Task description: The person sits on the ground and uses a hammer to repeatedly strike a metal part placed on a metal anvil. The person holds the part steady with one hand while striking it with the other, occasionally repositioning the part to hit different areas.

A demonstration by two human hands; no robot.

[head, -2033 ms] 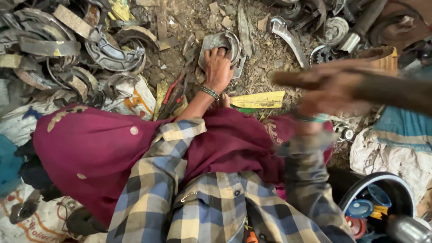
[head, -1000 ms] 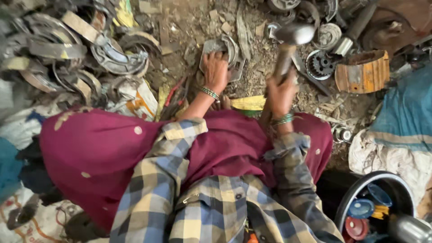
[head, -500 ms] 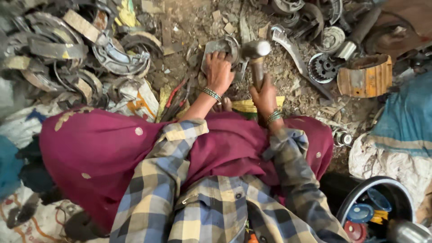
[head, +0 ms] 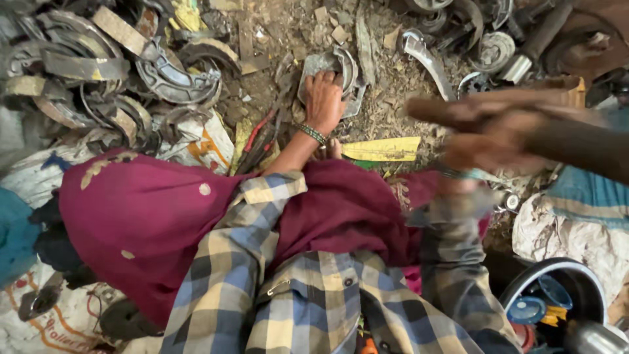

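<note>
Pressed left hand (head: 325, 99) flat, fingers spread, on curved metal part (head: 331, 73). Gripped hammer handle (head: 524, 121) in blurred right hand (head: 488, 141), right of that part.

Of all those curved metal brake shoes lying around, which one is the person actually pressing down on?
The grey brake shoe at top centre, alone on the dirt under the left hand; the others lie untouched in the pile at left.

Bare dirt (head: 275, 85) around the curved metal part (head: 334, 69) leaves some room to pass — but the heap of brake shoes (head: 98, 72) crowds the left, scrap parts (head: 485, 39) the upper right, and a yellow strip (head: 383, 149) — possibly plastic — lies just below.
</note>
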